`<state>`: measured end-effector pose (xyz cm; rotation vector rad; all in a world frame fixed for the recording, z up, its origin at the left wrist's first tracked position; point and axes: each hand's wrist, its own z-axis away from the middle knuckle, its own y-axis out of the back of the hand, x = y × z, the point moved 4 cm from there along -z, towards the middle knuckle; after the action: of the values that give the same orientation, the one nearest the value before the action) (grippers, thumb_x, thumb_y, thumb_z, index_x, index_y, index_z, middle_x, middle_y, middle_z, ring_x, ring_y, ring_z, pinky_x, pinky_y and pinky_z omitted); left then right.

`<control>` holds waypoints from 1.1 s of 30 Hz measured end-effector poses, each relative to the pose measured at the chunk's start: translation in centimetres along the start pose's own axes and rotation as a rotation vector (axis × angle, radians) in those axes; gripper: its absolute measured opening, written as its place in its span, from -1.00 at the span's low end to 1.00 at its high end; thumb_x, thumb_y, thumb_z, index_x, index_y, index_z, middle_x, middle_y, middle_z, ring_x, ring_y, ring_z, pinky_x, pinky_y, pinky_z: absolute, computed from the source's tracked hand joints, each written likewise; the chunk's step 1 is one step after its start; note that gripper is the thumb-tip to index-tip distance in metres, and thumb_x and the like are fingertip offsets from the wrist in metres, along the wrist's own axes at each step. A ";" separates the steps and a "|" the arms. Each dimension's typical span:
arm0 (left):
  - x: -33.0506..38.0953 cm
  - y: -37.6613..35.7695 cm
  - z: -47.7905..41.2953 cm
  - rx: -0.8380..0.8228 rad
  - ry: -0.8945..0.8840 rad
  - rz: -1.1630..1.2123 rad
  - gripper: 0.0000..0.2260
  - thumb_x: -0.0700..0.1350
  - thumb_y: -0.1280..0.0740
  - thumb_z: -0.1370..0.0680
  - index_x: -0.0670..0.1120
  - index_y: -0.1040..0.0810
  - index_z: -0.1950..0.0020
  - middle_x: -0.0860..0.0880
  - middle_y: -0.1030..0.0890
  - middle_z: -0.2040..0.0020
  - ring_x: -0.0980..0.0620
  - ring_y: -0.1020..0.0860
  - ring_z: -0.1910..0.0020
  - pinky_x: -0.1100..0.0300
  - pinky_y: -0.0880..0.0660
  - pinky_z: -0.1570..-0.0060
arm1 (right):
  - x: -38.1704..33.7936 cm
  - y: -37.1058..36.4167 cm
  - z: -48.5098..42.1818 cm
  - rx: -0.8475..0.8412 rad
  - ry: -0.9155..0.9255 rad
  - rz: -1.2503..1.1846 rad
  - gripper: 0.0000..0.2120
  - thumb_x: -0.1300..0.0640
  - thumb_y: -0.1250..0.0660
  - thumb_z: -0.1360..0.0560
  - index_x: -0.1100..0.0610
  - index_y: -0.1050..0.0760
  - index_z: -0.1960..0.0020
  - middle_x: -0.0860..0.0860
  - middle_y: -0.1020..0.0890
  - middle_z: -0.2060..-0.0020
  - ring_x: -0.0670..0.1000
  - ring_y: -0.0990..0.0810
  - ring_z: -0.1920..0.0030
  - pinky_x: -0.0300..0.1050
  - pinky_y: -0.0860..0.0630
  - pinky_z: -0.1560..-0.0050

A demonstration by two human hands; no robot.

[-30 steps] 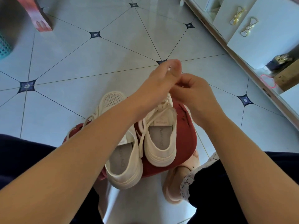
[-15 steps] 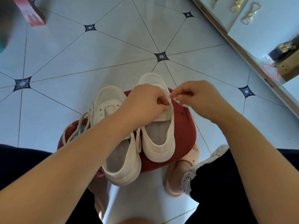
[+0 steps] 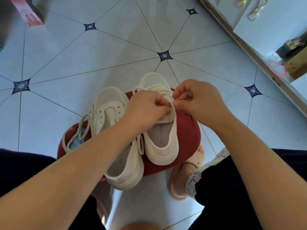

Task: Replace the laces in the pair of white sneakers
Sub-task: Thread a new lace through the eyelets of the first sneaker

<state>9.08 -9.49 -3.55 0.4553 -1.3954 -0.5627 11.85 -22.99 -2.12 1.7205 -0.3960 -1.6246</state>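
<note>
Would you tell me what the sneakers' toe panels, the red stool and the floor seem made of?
Toe panels: probably matte mesh fabric, dotted with tiny holes.
Red stool: likely moulded plastic, smooth, dull sheen.
Floor: glazed ceramic tile, glossy, with grout lines and reflections.

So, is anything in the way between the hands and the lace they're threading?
Nothing visible. The left hand and right hand both pinch the lace directly, at the upper eyelets of the right-side sneaker on the red stool. The left forearm only crosses above the other sneaker.
</note>
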 end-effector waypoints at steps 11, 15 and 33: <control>0.7 0.3 0.2 0.110 -0.153 -0.098 -0.94 -0.10 -0.37 -0.40 -0.01 -0.61 0.26 0.12 -0.51 0.45 0.16 -0.52 0.35 0.24 -0.43 0.26 | -0.3 -0.1 0.4 -0.161 0.098 0.005 -0.69 0.17 -0.42 -0.39 -0.10 -0.58 -0.09 -0.31 -0.57 0.20 -0.38 -0.52 0.16 -0.63 -0.30 0.11; 1.1 1.2 0.4 0.110 -0.270 -0.210 -0.90 -0.11 -0.32 -0.40 -0.06 -0.54 0.32 0.08 -0.49 0.43 0.16 -0.43 0.38 0.31 -0.31 0.34 | -1.0 -0.3 0.8 -0.089 0.189 0.200 -0.67 0.07 -0.43 -0.37 -0.12 -0.57 -0.12 -0.35 -0.47 0.19 -0.31 -0.41 0.06 -0.62 -0.23 0.06; 1.1 5.2 2.0 -0.336 0.010 0.316 -0.76 -0.36 -0.16 -0.49 -0.17 -0.39 0.36 0.00 -0.51 0.51 0.11 -0.46 0.50 0.33 -0.46 0.38 | 0.3 -1.0 0.7 -0.022 0.064 0.078 -0.72 0.19 -0.38 -0.30 -0.16 -0.57 0.09 -0.04 -0.54 0.14 -0.12 -0.43 0.02 -0.39 -0.32 0.06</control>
<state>7.71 -6.04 0.69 -0.0329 -1.2990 -0.5207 10.93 -22.71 -2.96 1.7153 -0.4082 -1.5088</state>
